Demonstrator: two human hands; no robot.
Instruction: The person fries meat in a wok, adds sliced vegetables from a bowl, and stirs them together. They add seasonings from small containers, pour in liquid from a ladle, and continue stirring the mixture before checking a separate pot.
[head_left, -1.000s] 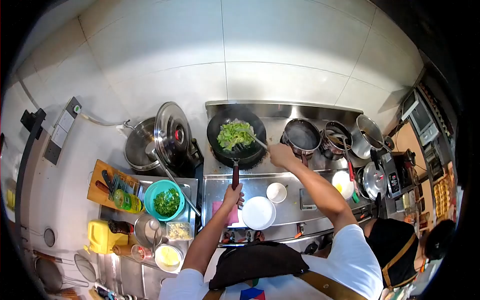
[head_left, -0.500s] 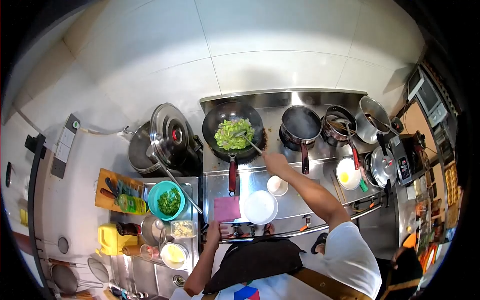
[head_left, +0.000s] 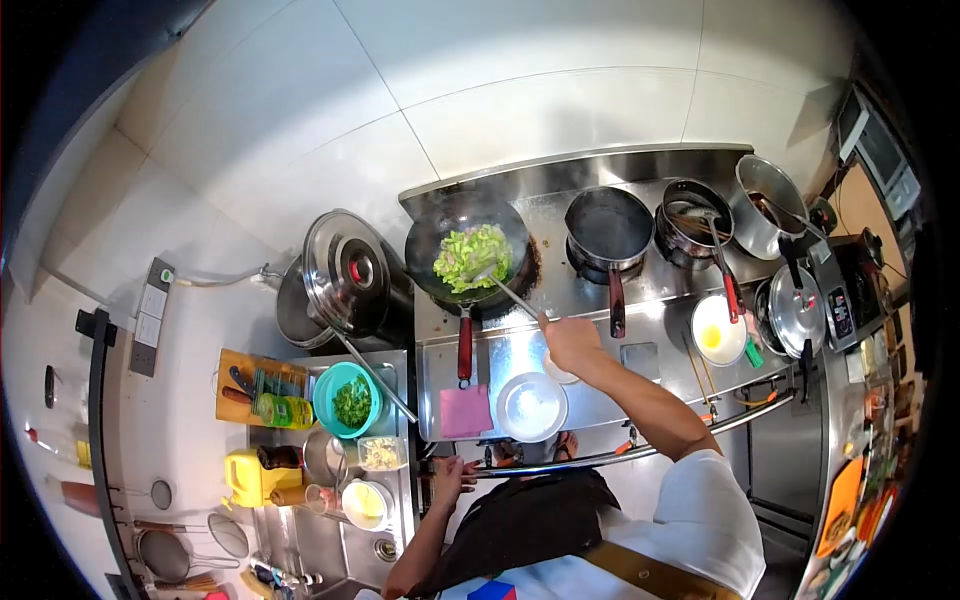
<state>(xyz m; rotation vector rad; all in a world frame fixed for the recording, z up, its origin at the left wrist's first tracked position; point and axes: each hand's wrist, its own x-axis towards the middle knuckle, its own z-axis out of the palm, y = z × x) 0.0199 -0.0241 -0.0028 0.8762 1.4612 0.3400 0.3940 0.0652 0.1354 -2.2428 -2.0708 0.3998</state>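
Note:
My right hand (head_left: 575,346) is closed round the handle of a long metal spatula (head_left: 519,302). The spatula's head sits among chopped green vegetables (head_left: 470,256) in a dark wok (head_left: 424,231) on the stove. The wok's red-brown handle (head_left: 465,346) points toward me, and no hand is on it. My left hand (head_left: 452,480) is low at the stove's front edge, fingers apart, beside the left end of the metal rail (head_left: 640,447). Just above it lies a pink cloth (head_left: 465,411). A white bowl (head_left: 531,408) stands right of the cloth; a smaller bowl is partly hidden behind my right forearm.
More pans (head_left: 608,225) and a steel pot (head_left: 768,180) line the stove to the right. A bowl with yolk-yellow contents (head_left: 719,331) stands before them. On the left are a large lidded pot (head_left: 345,270), a turquoise bowl of greens (head_left: 325,395) and a yellow jug (head_left: 250,478).
The view has shifted and tilted slightly. My right hand and the spatula have shifted over the small bowl, covering most of it. The greens have been stirred about in the wok.

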